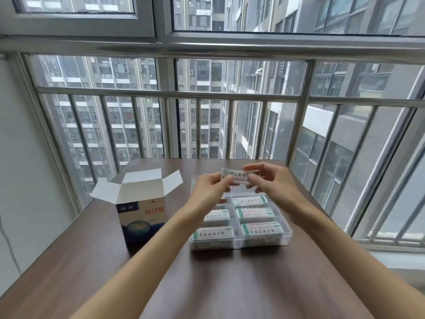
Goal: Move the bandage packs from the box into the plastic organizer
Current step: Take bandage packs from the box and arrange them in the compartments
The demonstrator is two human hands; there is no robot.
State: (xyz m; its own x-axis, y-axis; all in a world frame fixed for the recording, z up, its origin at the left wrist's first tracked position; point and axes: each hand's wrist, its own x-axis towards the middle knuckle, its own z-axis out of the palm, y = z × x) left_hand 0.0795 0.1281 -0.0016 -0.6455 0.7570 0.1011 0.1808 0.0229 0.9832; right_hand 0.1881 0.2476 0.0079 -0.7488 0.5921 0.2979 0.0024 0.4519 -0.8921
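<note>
A clear plastic organizer [286, 229] sits on the brown table, right of centre. Several of its compartments hold white bandage packs with green edges, such as one at the front right [261, 229]. Above its far end, one more bandage pack [236, 176] hangs in the air. My left hand [211, 187] pinches its left end and my right hand [269, 178] pinches its right end. The blue and white bandage box [142, 222] stands to the left of the organizer with its top flaps open. Its inside is hidden from here.
The brown table [207, 284] runs up to a window with a metal railing [174, 94] just behind it. A white wall lies at the left, with a dark cable [9, 247] hanging by it.
</note>
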